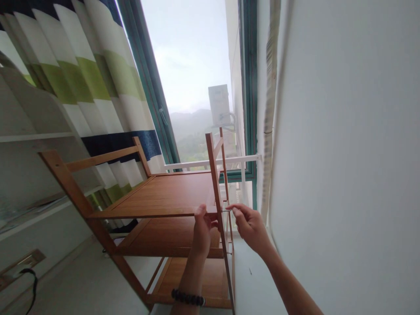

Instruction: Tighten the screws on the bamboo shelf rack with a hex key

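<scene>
A brown wooden shelf rack [177, 190] with three boards stands tilted in view before the window. My left hand [202, 229] is closed around the front edge of its top board, beside the right front post [215, 183], with some fingers hidden under the board. On the outer side of that post, my right hand [246, 221] pinches a thin metal hex key [227, 210], its end at the post level with the top board. The tip's contact with the post is too small to make out. A dark beaded bracelet [187, 297] circles my left wrist.
A white wall [348, 153] rises close on the right, with a wrapped pipe [269, 109] along it. Behind the rack are a white rail [193, 165] and a striped curtain [92, 83]. White shelving [36, 138] and a black cable [33, 284] are at left.
</scene>
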Demonstrator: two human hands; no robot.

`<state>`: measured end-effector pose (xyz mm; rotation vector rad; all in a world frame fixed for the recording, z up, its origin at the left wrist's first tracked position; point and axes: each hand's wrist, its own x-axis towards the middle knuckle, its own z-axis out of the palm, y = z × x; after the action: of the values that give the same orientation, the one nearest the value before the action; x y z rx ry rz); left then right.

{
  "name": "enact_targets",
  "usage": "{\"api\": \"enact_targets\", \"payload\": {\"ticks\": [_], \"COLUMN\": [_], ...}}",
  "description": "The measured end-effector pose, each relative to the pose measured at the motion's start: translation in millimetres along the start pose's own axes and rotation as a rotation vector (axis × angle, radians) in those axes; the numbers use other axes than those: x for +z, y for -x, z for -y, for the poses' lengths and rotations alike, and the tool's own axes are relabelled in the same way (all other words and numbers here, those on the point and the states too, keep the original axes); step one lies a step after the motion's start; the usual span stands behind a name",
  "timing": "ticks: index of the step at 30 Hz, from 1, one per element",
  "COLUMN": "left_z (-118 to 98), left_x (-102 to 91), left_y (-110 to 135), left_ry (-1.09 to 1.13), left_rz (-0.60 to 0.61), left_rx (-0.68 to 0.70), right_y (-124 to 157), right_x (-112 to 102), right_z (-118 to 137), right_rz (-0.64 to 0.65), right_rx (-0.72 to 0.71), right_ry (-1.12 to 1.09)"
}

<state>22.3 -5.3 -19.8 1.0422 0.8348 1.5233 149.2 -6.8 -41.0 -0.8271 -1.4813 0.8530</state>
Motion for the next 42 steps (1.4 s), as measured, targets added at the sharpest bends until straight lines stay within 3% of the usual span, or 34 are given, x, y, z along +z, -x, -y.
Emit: {"api": "enact_targets", "payload": {"ticks": [4,6,10,15,20,25,30,34,38,40,42], "left_z": [-1.1,-0.7,0.0,-1.6,-1.1,0.3,0.2,-1.5,-2.8,-2.0,-0.5], "left_x": [0.6,0.5,1.0,2.0,-0.8,-2.5,0.7,2.7,2.6,1.5,0.3], "left_y": [1.5,1.4,1.2,1.3,0.5,1.1,2.6,3.0,2.1,1.4,1.0], "left_ry": [0.004,0.005,0.003,-0.001,-0.019,-0.037,0.004,0.001,0.0,-0.009,-0.019], "left_rz": [-0.012,-0.025,-0.057,-0.017,-0.007,0.022,-0.025,-0.006,-0.003,-0.001,0.014], "left_rx": [-0.01,-0.008,0.002,-0.015,-0.041,-0.041,-0.011,-0.016,-0.023,-0.024,-0.029], "right_y": [29.7,41.6,48.0,20.8,-8.1,10.3,36.5,21.4,-4.0,-4.6,5.8], "right_x": [-3.5,-6.7,-9.6,0.6,6.1,-7.0,-14.0,-5.3,3.7,3.1,-1.1], "right_z": [4.0,14.5,36.4,50.0,36.4,20.6,44.0,58.6,41.7,29.6,23.9], "right_rz": [0.052,0.137,0.226,0.112,-0.065,0.097,0.304,0.174,-0.045,-0.058,0.011], "right_rx": [0.022,-0.003,-0.048,-0.086,-0.067,0.084,0.145,0.011,-0.013,0.029,0.102], "right_ry": [0.017,0.004,-0.107,-0.214,-0.173,-0.06,-0.279,-0.318,-0.233,-0.147,-0.108]}}
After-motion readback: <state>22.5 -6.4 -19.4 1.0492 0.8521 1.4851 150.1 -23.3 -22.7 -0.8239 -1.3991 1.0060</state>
